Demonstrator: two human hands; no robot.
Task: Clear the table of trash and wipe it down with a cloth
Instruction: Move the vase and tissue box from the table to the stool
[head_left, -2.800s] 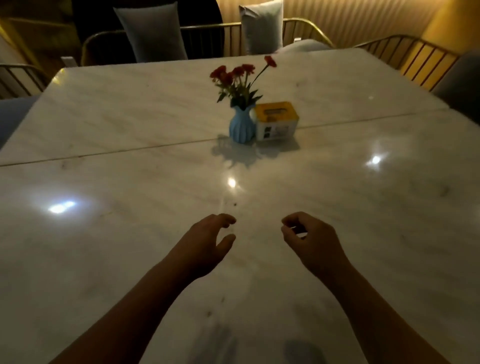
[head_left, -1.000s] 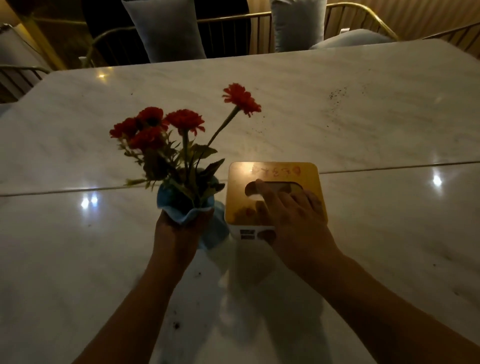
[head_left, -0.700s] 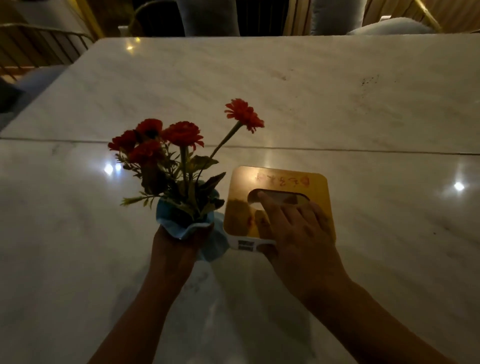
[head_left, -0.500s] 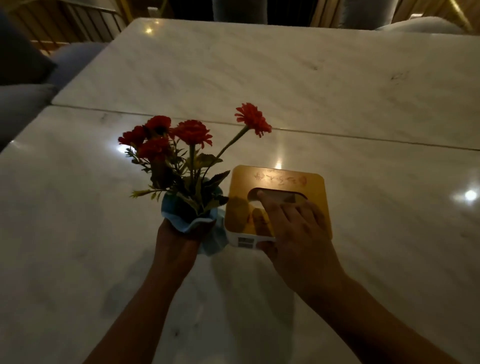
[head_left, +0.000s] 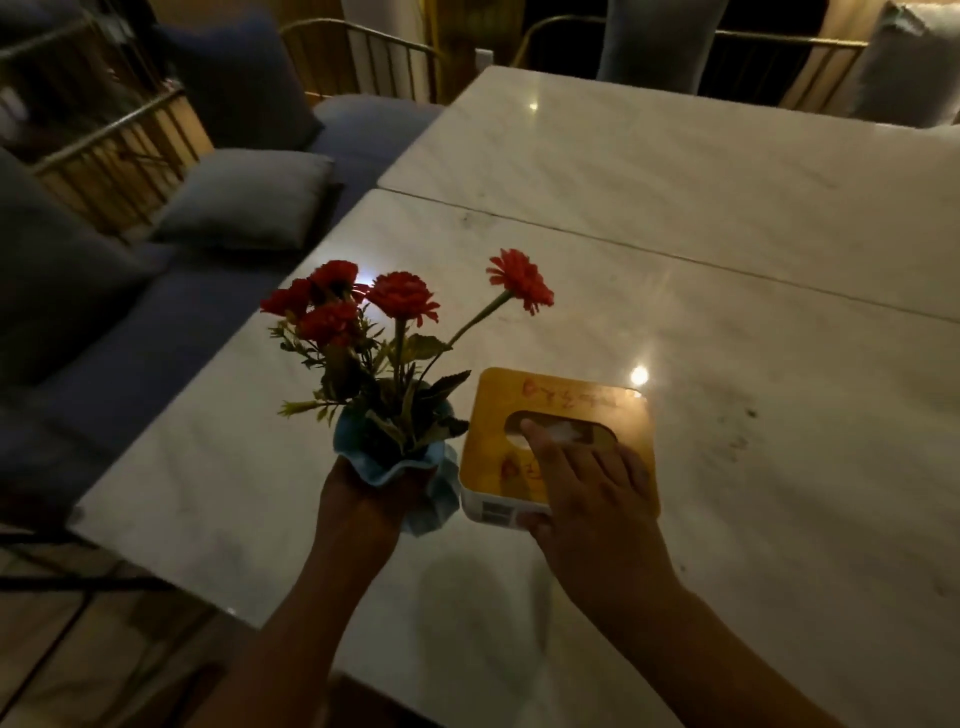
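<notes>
Hands meet over the near-left part of a pale marble table (head_left: 753, 545), each on its own object. The left hand (head_left: 358, 506) wraps from below around a small blue vase (head_left: 441, 499) with a ruffled rim, fingers and thumb curled round its body. Red flowers (head_left: 400, 296) on green stems rise from it, one bloom leaning out to the right on a longer stalk. Whether the vase's base rests on the marble or is lifted off it cannot be told.

Just right of the vase, almost touching it, sits a tissue box (head_left: 561, 395) with white sides and a yellow-brown lid that has an oval opening. The right hand (head_left: 597, 499) lies over the near half of that lid. Its fingers (head_left: 540, 441) are spread flat, the index tip reaching the edge of the opening, while the thumb hooks against the near white side – so the hand clasps the box between fingers and thumb.

To the right of the box, well apart from both hands, a scatter of dark specks (head_left: 737, 436) marks the marble. A ceiling light's reflection (head_left: 639, 374) glints just beyond the box. A thin seam separates this table from a second marble slab (head_left: 675, 171) farther back.

Left of the table runs a dark blue sofa (head_left: 156, 338) with a grey cushion (head_left: 249, 200) on it, and gold-railed chair backs (head_left: 363, 57) stand behind.
</notes>
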